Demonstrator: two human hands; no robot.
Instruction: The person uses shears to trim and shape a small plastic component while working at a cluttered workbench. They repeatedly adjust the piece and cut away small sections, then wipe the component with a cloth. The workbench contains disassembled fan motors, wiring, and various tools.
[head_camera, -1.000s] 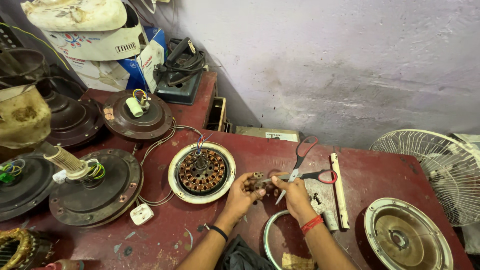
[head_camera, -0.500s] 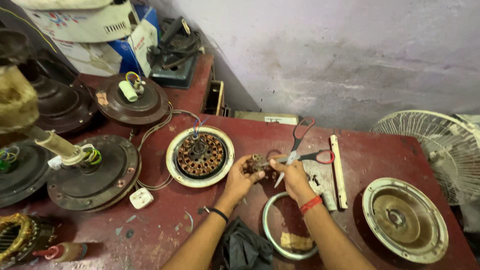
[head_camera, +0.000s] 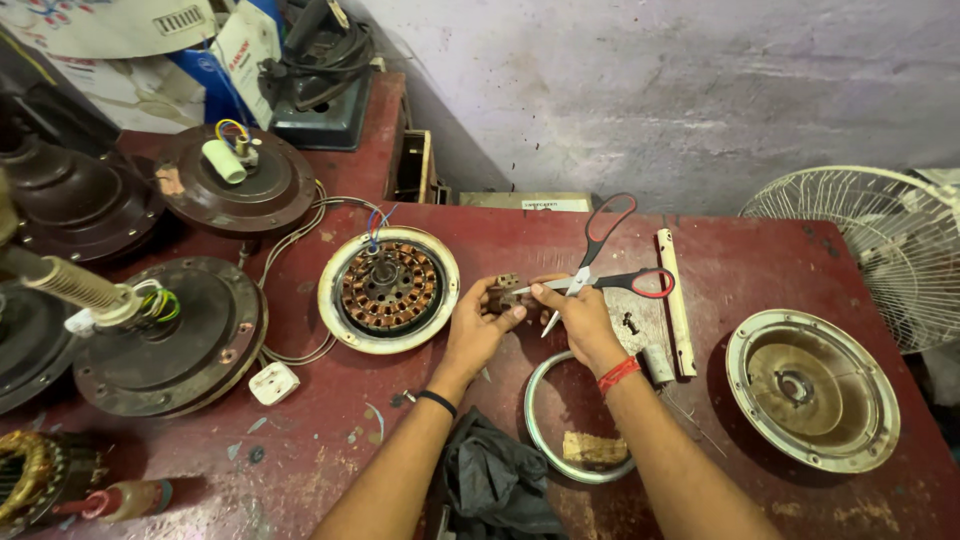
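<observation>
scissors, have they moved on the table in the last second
No. The scissors lie by the white bar as before; only the camera shifted.

Light was soft and even, fairly bright, seeming to come from above and a little to the right. The grey wall (head_camera: 700, 90) was the brightest area, without blown-out patches. Shadows were short and diffuse: a faint one lay beneath the right hand (head_camera: 585, 320) and forearm, another under the scissors (head_camera: 610, 275). The red surface (head_camera: 760, 255) showed a dull sheen, no hard glare; the metal cover (head_camera: 812, 388) carried a mild highlight on its rim. Focus was sharp in the centre. Wide-angle distortion bent the edges, stretching the fan guard (head_camera: 880, 250) and the motors (head_camera: 170, 335) at left, where the corners darkened and softened slightly.
</observation>
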